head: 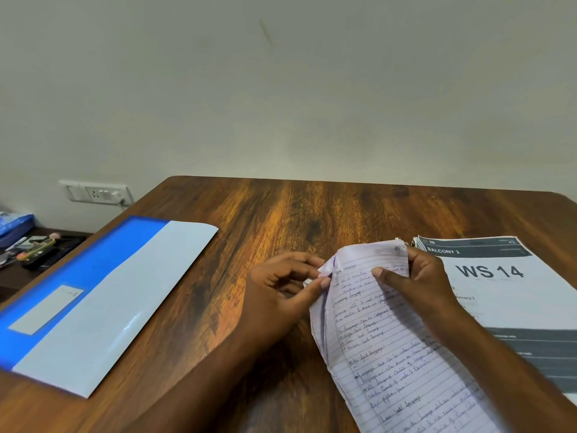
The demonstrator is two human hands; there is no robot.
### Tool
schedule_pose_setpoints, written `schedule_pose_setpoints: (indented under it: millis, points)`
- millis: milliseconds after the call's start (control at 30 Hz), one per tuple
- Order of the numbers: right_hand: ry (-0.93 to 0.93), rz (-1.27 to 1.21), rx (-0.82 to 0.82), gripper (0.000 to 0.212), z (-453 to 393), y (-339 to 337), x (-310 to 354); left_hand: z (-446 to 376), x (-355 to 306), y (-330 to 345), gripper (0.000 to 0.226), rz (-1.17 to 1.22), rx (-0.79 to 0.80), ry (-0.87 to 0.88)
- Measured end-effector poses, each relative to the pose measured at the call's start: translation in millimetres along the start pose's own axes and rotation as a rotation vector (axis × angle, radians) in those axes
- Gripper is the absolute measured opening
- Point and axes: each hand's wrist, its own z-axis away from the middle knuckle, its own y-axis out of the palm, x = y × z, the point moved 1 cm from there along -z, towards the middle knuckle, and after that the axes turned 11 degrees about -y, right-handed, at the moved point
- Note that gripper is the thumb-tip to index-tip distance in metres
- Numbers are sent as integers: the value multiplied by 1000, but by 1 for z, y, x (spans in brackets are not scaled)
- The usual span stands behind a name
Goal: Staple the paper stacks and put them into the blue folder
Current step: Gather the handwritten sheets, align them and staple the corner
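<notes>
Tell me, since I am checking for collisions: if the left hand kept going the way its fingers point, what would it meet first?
The left hand points rightward and already pinches the lined handwritten paper stack at its upper left edge, so that stack comes first; the right hand lies just beyond.

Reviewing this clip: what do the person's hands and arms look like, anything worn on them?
Both forearms are bare as far as the frame shows, no sleeves visible. The left hand and right hand carry no gloves, and no rings, watch or bracelets are visible. Fingernails look short and unpainted. No markings or cables show on either arm.
</notes>
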Motion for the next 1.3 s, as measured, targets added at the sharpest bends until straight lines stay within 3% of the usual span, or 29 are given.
schedule_pose_setpoints:
  millis: [500, 800, 1067, 1300]
  points:
    - [19, 9, 2, 31, 0, -1, 0, 4, -5, 4, 26, 202, -9, -195]
    - [20, 7, -3, 32, 0, -2, 0, 4, 1, 3, 10, 110, -62, -156]
    - [35, -22, -33, 31, 0, -4, 0, -1, 2, 1, 16, 164, -82, -371]
    - [11, -119, -74, 32, 3, 3, 2, -3, 2, 1, 56, 212, 60, -465]
